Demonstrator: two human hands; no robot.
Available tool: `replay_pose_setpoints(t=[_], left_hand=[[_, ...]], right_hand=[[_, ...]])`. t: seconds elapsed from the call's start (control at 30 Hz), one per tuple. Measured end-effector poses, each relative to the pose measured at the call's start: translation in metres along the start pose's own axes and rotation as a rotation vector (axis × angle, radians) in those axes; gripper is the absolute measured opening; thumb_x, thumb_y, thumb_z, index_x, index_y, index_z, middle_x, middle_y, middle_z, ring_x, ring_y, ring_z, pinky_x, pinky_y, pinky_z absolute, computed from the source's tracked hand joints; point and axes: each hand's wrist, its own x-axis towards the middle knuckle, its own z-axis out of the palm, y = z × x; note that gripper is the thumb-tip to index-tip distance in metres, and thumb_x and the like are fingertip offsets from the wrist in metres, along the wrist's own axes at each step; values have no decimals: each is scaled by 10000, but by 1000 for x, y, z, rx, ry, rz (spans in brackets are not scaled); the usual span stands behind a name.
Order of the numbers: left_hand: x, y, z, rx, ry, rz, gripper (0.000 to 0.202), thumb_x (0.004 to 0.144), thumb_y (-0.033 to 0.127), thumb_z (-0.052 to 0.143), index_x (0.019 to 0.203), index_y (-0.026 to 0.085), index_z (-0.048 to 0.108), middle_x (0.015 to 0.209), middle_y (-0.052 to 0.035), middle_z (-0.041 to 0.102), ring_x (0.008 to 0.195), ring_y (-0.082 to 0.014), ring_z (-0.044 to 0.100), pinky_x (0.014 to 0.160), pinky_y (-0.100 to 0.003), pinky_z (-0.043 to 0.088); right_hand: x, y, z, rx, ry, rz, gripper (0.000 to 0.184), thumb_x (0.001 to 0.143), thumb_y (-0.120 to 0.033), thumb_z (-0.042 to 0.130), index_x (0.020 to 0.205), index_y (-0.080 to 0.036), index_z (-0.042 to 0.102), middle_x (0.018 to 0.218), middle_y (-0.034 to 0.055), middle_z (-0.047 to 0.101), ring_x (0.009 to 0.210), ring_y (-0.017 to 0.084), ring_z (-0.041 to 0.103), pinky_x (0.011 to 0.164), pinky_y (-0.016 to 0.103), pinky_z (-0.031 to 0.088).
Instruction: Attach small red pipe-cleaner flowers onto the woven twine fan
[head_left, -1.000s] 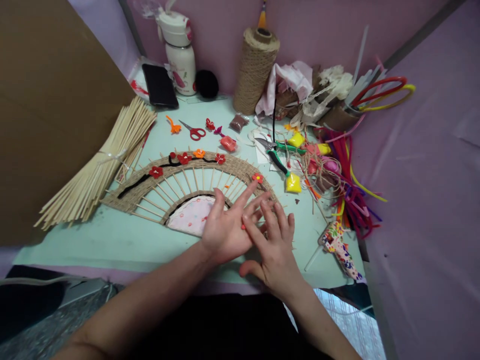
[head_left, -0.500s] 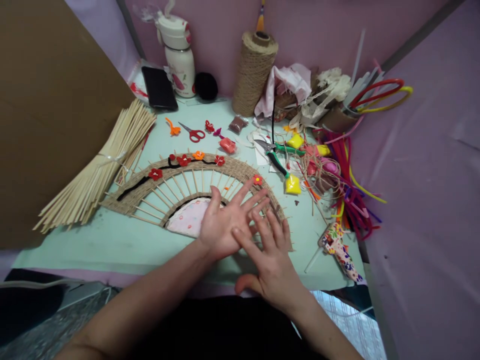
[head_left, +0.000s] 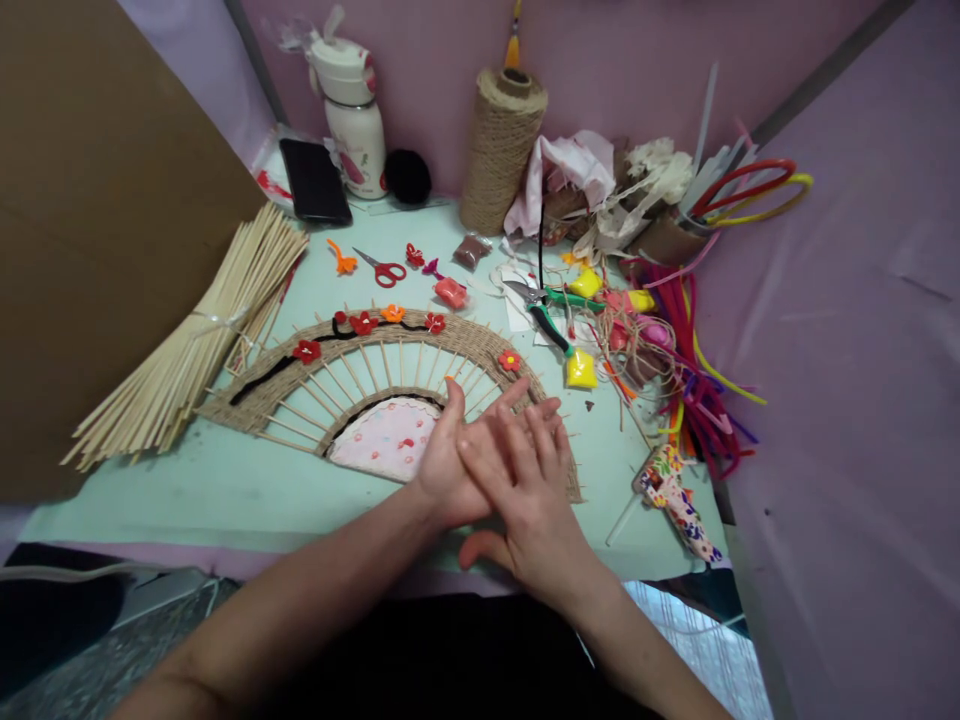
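Observation:
My left hand (head_left: 455,468) is held palm up above the right half of a woven fan (head_left: 260,392), thumb raised and fingers stretched out. Across its palm and fingers lies my right hand (head_left: 541,510), palm down with its fingers extended. Whatever might be between the palms is hidden. The fan has thin wooden ribs, a twine-woven outer band and a pink patterned half-round centre (head_left: 379,438). Red flowers (head_left: 364,323) and an orange flower (head_left: 393,314) sit along a black stem on the band. Another red flower (head_left: 509,360) with a yellow middle lies just beyond my left fingertips.
Left of the fan lies a bundle of wooden sticks (head_left: 187,345). Behind it are red scissors (head_left: 388,273), a bottle (head_left: 355,135) and a twine spool (head_left: 501,150). To the right are green-handled pruners (head_left: 551,327), yellow clay packets (head_left: 580,369), pipe cleaners (head_left: 697,390) and a flowered glue gun (head_left: 679,500).
My left hand has shifted slightly right, further under my right hand. The right fingers have drawn closer together over the left palm. The view has shifted a little.

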Motion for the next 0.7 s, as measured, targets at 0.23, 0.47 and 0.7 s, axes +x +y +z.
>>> replay_pose_setpoints(t=[0.23, 0.47, 0.7], left_hand=[[1, -1, 2, -1, 5, 14, 807, 867, 739, 246, 1452, 206, 405, 1398, -173, 540, 1306, -303, 492, 1081, -486, 336], [5, -1, -1, -7, -13, 43, 865, 893, 702, 249, 1480, 73, 342, 1361, -206, 570, 1317, -284, 489, 1107, -400, 328], [12, -2, -3, -20, 31, 64, 820, 926, 657, 235, 1445, 43, 394, 1308, -197, 615, 1267, -251, 545, 1071, -332, 380]], right_hand=[[0, 2, -1, -24, 21, 73, 897, 724, -787, 545, 1463, -298, 410, 1613, 146, 136, 1455, 442, 128, 1114, 674, 153], [0, 8, -3, 20, 41, 79, 801, 814, -758, 444, 1469, -301, 391, 1614, 124, 150, 1465, 418, 115, 1117, 670, 152], [2, 11, -21, 191, 330, 245, 295, 936, -314, 550, 1220, -274, 622, 1243, 91, 587, 1182, 268, 506, 1014, 495, 378]])
